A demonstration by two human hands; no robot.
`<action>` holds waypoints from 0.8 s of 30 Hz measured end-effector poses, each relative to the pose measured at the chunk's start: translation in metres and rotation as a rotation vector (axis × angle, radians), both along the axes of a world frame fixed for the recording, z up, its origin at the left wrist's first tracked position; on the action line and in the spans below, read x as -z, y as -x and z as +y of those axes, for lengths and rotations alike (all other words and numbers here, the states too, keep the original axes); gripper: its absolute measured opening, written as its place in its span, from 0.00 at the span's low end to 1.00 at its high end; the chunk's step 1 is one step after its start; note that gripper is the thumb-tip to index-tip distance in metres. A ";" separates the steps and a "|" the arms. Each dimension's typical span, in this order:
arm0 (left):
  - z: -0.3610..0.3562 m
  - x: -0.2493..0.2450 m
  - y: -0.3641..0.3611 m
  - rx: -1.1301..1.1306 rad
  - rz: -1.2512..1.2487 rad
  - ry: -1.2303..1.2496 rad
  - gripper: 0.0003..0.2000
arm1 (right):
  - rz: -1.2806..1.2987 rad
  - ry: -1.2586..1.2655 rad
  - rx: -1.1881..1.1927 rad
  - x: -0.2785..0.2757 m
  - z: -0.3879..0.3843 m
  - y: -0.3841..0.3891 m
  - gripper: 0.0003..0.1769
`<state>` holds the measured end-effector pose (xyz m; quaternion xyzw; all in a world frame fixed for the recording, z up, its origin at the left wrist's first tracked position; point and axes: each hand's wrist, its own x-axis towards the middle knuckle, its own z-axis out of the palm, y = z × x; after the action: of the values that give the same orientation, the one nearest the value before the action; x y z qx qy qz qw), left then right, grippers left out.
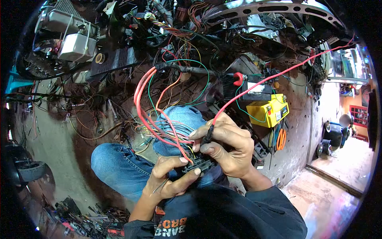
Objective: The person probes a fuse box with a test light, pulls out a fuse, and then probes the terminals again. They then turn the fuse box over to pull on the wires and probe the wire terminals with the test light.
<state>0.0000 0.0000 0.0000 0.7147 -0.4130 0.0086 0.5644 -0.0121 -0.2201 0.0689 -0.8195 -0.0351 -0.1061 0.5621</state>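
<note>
Pinching connector btwn thumb and finger of L hand, low in view, over lap. Seen w/ long axis roughly crosswise, R end tilted a bit up-view; wires entering from far side. Partly hidden by L fingertips.

Pinching taped end btwn thumb and fingers w/ R hand, just above connector. Slanted, lower tip aimed down-L toward connector; contact w/ it hard to tell, R fingers being in the way. From upper tip, red wire running up, then bending off to upper R, passing over black battery.

Looping L of hands: thick red cables, out of black sleeve and down to connector area, w/ orange wire alongside. Crossing in front of near knee, along w/ thin wires. Other knee farther L.

To R: yellow battery, near black one; orange-handled tool just below, on floor. Across top: silver frame and tangled wiring. Upper L, white box. Lower L, tool pile.
</note>
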 end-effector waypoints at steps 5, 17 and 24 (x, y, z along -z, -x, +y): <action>-0.014 -0.005 -0.009 -0.017 -0.010 0.052 0.24 | -0.029 0.029 -0.020 0.004 -0.007 -0.002 0.14; -0.026 -0.005 -0.018 0.043 0.016 0.104 0.27 | -0.043 -0.024 0.009 0.013 -0.015 -0.003 0.13; -0.030 -0.008 -0.020 0.028 0.005 0.119 0.27 | -0.006 -0.034 0.001 0.010 -0.015 -0.001 0.14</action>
<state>0.0199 -0.0298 0.0081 0.6740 -0.4203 0.0233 0.6071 -0.0107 -0.2355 0.0591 -0.8094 -0.0346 -0.1094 0.5760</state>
